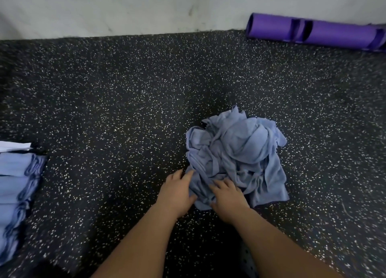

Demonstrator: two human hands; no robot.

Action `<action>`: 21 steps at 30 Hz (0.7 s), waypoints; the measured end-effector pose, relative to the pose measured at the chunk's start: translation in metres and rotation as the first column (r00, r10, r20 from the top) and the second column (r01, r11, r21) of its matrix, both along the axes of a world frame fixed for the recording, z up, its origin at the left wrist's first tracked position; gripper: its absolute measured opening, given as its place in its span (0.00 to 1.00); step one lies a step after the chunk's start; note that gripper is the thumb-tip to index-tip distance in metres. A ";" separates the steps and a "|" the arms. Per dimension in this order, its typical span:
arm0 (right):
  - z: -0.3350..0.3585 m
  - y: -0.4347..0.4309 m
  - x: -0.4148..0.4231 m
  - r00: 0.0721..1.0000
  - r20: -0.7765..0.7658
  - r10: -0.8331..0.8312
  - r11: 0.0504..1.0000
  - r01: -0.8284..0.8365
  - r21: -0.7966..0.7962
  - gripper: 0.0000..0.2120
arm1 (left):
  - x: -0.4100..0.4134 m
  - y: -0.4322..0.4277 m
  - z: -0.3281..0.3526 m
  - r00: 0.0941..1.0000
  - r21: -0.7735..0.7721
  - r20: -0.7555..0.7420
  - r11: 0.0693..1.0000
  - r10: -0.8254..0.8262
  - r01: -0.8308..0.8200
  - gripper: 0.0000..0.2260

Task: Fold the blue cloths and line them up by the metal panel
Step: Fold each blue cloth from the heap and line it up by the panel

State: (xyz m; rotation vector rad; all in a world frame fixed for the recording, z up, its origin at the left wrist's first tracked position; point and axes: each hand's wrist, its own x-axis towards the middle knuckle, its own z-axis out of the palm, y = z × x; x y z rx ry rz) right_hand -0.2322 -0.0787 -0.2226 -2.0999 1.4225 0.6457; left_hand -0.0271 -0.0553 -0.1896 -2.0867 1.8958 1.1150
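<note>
A crumpled heap of blue cloths (238,154) lies on the speckled black floor, right of centre. My left hand (177,191) rests at the heap's near left edge with its fingers stretched onto the fabric. My right hand (226,197) lies on the heap's near edge, fingers spread over the cloth. Neither hand visibly curls round any fabric. A row of folded blue cloths (16,196) runs along the left edge of the view. At the row's far end shows a pale flat corner (14,146); I cannot tell whether it is the metal panel.
A purple rolled mat (313,32) lies at the far right against the grey wall (125,8). Speckled black floor (117,115) stretches between the heap and the folded row.
</note>
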 end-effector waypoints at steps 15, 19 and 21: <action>0.147 -0.009 0.011 0.894 0.420 -0.155 0.928 0.278 -0.249 0.19 | 0.022 0.008 0.113 1.000 -0.190 -0.014 0.982 0.006 -0.008 0.39; 0.222 -0.002 0.012 0.823 0.537 -0.182 0.892 0.369 -0.263 0.17 | 0.020 0.027 0.165 0.998 -0.296 -0.062 0.955 0.018 -0.035 0.37; 0.256 0.002 0.009 0.775 0.606 -0.181 0.871 0.412 -0.266 0.17 | 0.019 0.039 0.193 0.996 -0.355 -0.083 0.934 0.013 -0.042 0.36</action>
